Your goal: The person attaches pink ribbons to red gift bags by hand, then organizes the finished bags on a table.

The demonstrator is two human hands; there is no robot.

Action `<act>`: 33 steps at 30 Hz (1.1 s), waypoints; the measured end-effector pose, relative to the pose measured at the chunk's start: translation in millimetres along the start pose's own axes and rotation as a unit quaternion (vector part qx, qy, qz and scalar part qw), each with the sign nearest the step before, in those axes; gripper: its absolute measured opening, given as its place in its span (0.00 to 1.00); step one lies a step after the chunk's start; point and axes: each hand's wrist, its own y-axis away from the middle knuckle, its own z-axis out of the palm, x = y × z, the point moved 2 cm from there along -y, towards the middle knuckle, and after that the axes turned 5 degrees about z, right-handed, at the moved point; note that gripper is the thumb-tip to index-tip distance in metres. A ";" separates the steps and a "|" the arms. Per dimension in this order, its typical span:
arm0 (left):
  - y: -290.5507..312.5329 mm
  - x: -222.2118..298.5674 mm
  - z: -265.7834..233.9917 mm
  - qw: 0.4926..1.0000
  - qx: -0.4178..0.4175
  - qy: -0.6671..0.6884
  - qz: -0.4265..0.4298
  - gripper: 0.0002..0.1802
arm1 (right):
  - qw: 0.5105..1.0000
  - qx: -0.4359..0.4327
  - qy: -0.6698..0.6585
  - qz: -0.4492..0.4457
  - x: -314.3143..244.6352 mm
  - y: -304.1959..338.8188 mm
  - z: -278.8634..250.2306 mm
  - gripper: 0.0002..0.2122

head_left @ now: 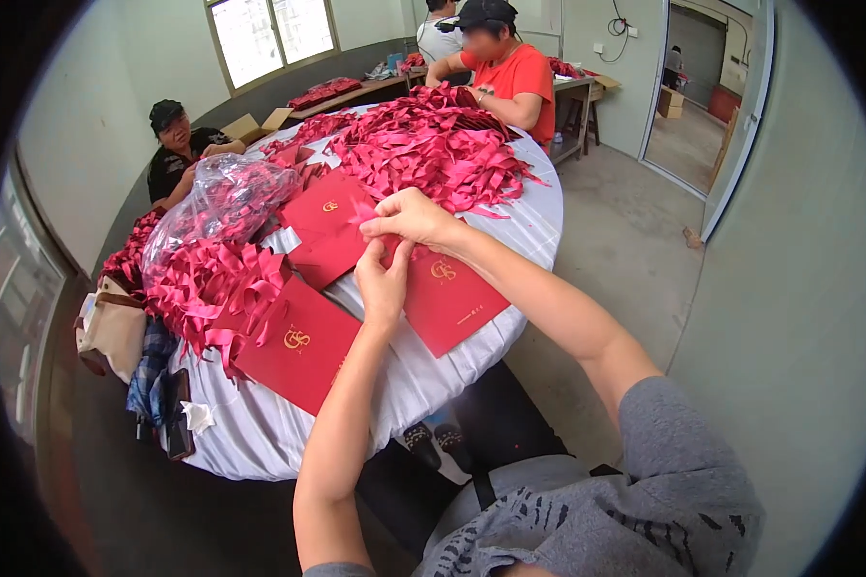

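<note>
My right hand (416, 219) pinches a pink ribbon (363, 213) between thumb and fingers. Just below it, my left hand (383, 284) has its fingers curled in close to the ribbon; what they grip is hidden. Under and beside the hands lies a flat red paper piece (457, 298) with a gold emblem, slanting toward the table's near edge. A second red paper piece (325, 226) with the same emblem lies just beyond my left hand. A third red paper piece (296, 348) is left of my left forearm.
A large heap of pink ribbons (419, 144) covers the far side of the white-clothed round table (539, 207). At left are a clear plastic bag (216, 207), another ribbon pile (212, 293), a beige bag (114, 332) and a phone (179, 413). Several people sit or stand beyond.
</note>
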 end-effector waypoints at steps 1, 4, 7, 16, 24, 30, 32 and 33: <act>-0.3 13.0 -0.2 1.000 -0.019 -0.006 -0.005 0.10 | 1.000 0.001 0.002 0.002 2.5 -0.5 -1.8 0.06; 2.5 17.3 4.7 0.997 -0.012 0.065 -0.031 0.10 | 0.996 0.063 -0.052 -0.025 9.1 -5.2 -8.1 0.04; 4.7 14.9 6.6 0.997 0.007 0.080 -0.016 0.10 | 0.991 0.078 -0.097 -0.047 19.2 -6.2 -3.6 0.04; -5.2 25.3 0.3 0.999 -0.005 0.030 -0.025 0.12 | 0.993 0.084 -0.076 -0.034 0.4 2.1 -4.3 0.06; 1.1 64.2 -35.7 0.998 -0.053 -0.001 0.018 0.18 | 0.991 0.043 -0.008 -0.129 -47.5 13.7 9.0 0.07; 20.3 89.7 -72.7 0.993 -0.111 0.036 -0.036 0.09 | 0.982 0.052 0.090 -0.157 -63.4 25.5 40.7 0.08; 27.1 81.7 -79.9 0.991 -0.115 0.041 -0.061 0.08 | 0.978 0.048 0.111 -0.171 -63.2 24.3 49.5 0.08; 30.7 78.1 -82.7 0.988 -0.121 0.048 -0.086 0.09 | 0.975 0.049 0.111 -0.188 -59.8 22.0 54.9 0.08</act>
